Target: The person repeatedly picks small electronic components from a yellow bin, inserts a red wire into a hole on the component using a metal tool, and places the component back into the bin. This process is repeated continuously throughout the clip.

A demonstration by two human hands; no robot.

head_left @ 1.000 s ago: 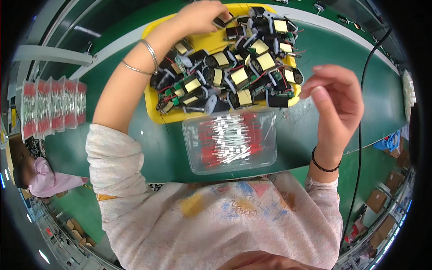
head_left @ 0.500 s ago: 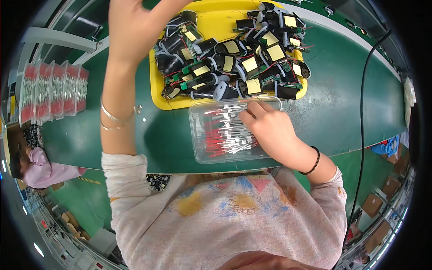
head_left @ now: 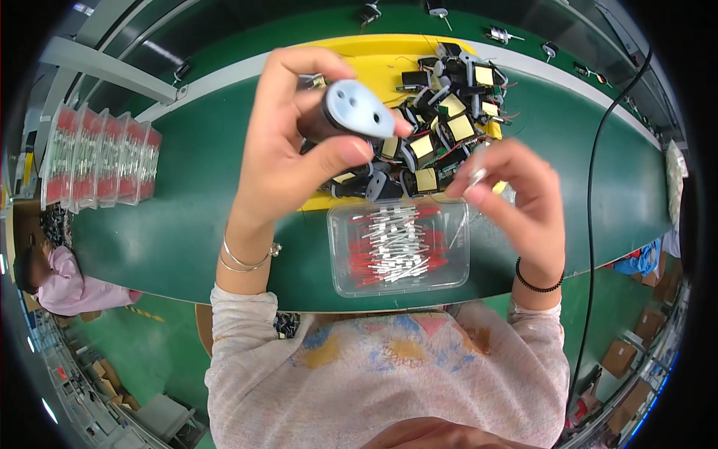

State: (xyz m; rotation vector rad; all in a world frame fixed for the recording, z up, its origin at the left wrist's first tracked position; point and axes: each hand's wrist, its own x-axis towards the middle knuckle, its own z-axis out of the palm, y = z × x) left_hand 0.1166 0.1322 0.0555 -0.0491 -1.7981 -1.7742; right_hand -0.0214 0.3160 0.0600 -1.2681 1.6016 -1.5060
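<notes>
Left hand (head_left: 288,142): grips 1 dark cylindrical part (head_left: 348,112), grey 2-hole end up, above the yellow tray (head_left: 374,56).
Right hand (head_left: 512,194): pinches 1 thin white pin (head_left: 476,176); not yet inserted.
Near tub (head_left: 400,251): many pins left.
Tray: many parts left.

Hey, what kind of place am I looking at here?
Likely an electronics assembly line: a green conveyor belt, a yellow tray heaped with small coil parts, and a clear box of red-and-white leads.
</notes>
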